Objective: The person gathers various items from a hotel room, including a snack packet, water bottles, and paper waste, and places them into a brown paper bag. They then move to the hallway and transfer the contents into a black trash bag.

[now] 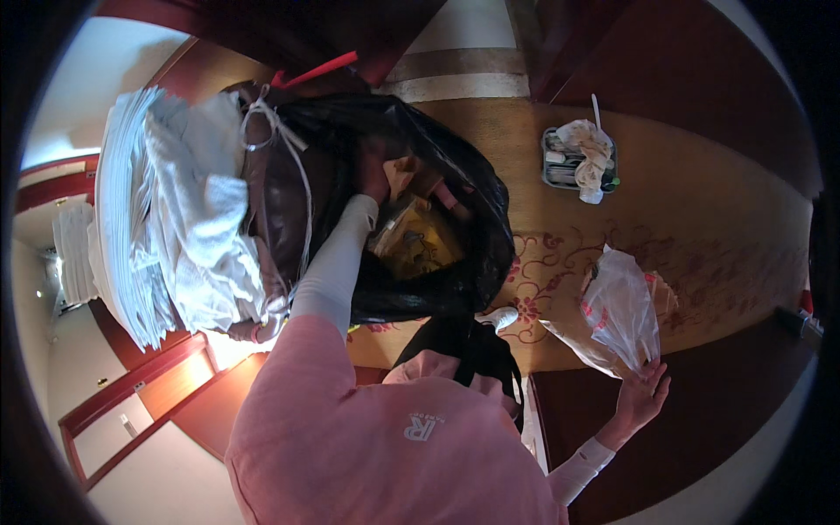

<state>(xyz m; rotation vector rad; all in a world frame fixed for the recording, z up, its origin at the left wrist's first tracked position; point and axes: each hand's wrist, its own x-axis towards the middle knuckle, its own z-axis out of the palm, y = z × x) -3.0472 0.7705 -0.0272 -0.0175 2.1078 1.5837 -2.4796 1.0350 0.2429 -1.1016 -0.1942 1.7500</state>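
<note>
My left arm reaches into a large black trash bag that hangs wide open in front of me. Inside it, my left hand is in shadow beside a crumpled brown paper piece; its fingers do not show clearly. A yellow printed bag lies lower in the trash bag. Out to the right, my right hand pinches a clear plastic bag with red print at its gathered end. The bag is held above the carpet, and a tan piece shows at its edge.
Left of the trash bag, a cart bears stacked white linens and a rumpled white towel. A grey caddy with bottles, a cloth and a white handle stands on the patterned carpet. Dark red walls and doors border the corridor.
</note>
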